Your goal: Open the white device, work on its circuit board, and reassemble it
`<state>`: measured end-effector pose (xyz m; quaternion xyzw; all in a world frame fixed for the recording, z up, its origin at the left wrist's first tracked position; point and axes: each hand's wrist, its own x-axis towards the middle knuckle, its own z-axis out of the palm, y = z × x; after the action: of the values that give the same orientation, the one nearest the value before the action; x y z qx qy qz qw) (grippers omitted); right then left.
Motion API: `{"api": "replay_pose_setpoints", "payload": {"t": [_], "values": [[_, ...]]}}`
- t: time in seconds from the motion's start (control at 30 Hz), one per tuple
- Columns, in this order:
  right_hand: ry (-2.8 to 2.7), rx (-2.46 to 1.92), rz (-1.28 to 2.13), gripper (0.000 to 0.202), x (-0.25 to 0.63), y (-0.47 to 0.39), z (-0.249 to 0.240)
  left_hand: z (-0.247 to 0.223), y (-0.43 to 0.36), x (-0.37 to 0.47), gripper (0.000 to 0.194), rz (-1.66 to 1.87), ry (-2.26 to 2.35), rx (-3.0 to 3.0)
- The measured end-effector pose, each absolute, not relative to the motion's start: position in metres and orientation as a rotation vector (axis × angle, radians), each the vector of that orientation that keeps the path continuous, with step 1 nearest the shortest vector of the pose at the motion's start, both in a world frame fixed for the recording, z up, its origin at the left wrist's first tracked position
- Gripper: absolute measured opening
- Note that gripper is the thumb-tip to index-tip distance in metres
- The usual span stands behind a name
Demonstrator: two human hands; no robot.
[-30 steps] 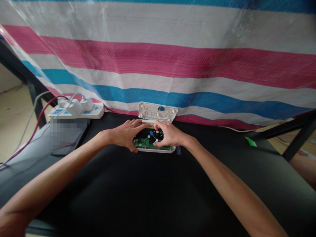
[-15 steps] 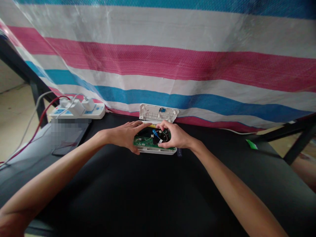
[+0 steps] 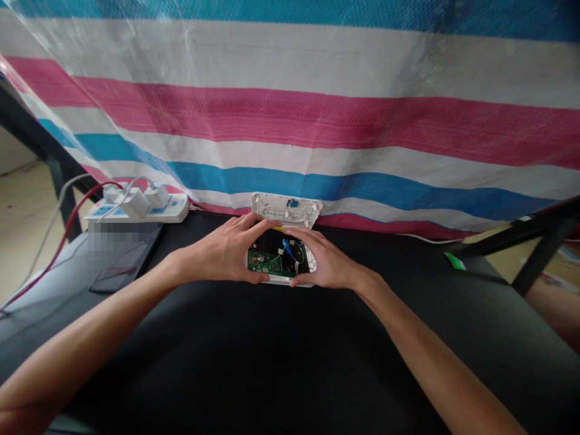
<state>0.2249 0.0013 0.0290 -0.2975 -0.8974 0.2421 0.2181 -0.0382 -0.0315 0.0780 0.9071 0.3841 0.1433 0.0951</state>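
An opened white plastic device casing [image 3: 286,281] lies on the black table, with a green circuit board [image 3: 266,264] inside. A blue connector [image 3: 287,246] and a thin white cable sit over a black area of the board. My left hand [image 3: 229,251] clasps the left end of the casing, thumb at the near edge and fingers at the far edge. Around its right end, my right hand [image 3: 328,260] grips in the same way. Just behind stands the white cover [image 3: 286,208], its ribbed inside facing me, tilted against the striped sheet.
A white power strip [image 3: 174,210] with plugged-in adapters and red and white cables stands at the back left. In front of it lies a dark flat tablet-like object [image 3: 144,251], partly blurred. A green packet [image 3: 454,261] is at the right. The striped sheet [image 3: 290,115] hangs behind the table.
My right hand has moved from the cable and blue connector inside to the casing's right end. My left hand stays at the left end. The view has shifted slightly.
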Motion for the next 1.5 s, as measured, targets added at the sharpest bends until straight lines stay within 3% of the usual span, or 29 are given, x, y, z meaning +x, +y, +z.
{"api": "replay_pose_setpoints", "payload": {"t": [0.13,0.3,0.4,0.5,0.7,1.23,1.5], "values": [[-2.529,-0.77,0.56,0.109,0.223,0.0,0.032,0.088,-0.039,-0.033,0.093,0.409,1.175,2.698],[-2.496,-0.917,0.594,0.094,0.223,0.003,0.038,0.102,-0.032,-0.048,0.104,0.461,1.151,2.618],[-2.534,-0.994,0.617,0.089,0.221,0.007,0.04,0.107,-0.022,-0.065,0.101,0.49,1.11,2.524],[-2.648,-0.982,0.592,0.085,0.215,0.011,0.041,0.098,-0.014,-0.071,0.097,0.352,1.132,2.517],[-2.854,-0.945,0.618,0.079,0.202,0.017,0.048,0.057,-0.011,-0.055,0.114,-0.061,1.209,2.598],[-2.806,-1.079,0.568,0.066,0.205,0.011,0.044,0.042,-0.009,-0.047,0.105,-0.068,1.19,2.667],[-2.89,-1.147,0.493,0.078,0.195,0.011,0.048,0.038,-0.006,-0.048,0.107,-0.042,1.21,2.662]]}}
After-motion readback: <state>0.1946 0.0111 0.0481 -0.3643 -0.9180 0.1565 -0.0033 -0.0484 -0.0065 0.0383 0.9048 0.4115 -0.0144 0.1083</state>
